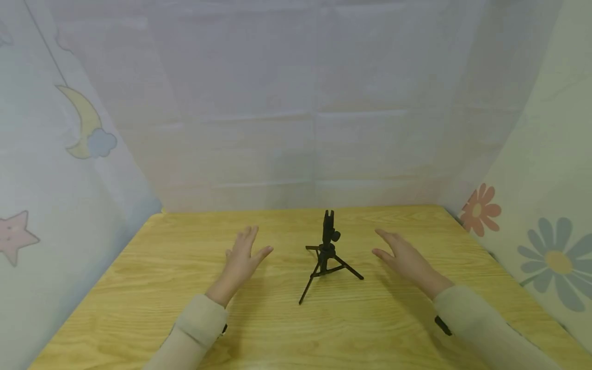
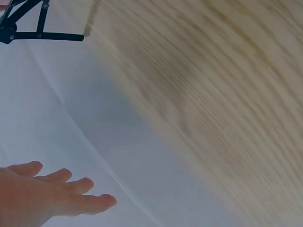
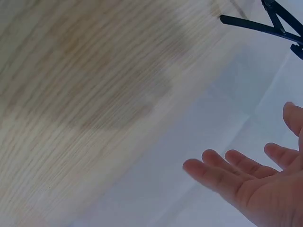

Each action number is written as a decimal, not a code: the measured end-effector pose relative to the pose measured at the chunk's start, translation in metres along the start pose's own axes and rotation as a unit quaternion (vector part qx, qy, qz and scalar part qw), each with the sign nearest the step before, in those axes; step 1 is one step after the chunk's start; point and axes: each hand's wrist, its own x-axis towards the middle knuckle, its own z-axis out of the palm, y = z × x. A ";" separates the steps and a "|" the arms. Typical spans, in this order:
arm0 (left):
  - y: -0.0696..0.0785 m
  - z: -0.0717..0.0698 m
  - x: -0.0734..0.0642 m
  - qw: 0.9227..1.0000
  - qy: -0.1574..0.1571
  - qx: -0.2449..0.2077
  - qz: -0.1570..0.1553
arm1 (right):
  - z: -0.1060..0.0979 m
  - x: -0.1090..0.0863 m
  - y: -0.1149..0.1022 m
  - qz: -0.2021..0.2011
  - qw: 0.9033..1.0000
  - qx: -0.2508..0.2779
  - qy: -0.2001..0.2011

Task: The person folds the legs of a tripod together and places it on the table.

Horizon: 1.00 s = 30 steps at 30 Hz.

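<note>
A small black tripod (image 1: 327, 250) stands upright on the wooden table with its three legs spread and a knob on the side of its head. To its left, my left hand (image 1: 240, 261) hovers apart from it, fingers extended and holding nothing. On the other side my right hand (image 1: 407, 259) is held out the same way, thumb and fingers spread toward the tripod. In the left wrist view a tripod leg (image 2: 49, 36) shows at the top left corner. The right wrist view has another leg (image 3: 251, 24) at its top right.
The wooden table (image 1: 152, 288) runs back to a pale hanging sheet (image 1: 245, 103). Patterned cloth walls flank it, with a moon (image 1: 88, 115) on the left and a red flower (image 1: 477, 209) on the right.
</note>
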 end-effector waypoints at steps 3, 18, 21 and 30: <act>0.005 0.000 0.000 1.000 0.003 -0.031 0.002 | 0.001 -0.002 -0.004 0.001 1.000 0.020 -0.003; 0.037 -0.009 -0.001 0.990 0.008 -0.136 0.021 | 0.006 -0.009 -0.022 0.007 0.997 0.068 -0.029; 0.045 -0.008 -0.001 0.988 0.005 -0.150 0.021 | 0.008 -0.011 -0.025 0.001 0.997 0.078 -0.024; 0.063 0.000 0.004 0.981 0.005 -0.188 0.036 | 0.019 -0.009 -0.026 0.008 0.991 0.136 -0.019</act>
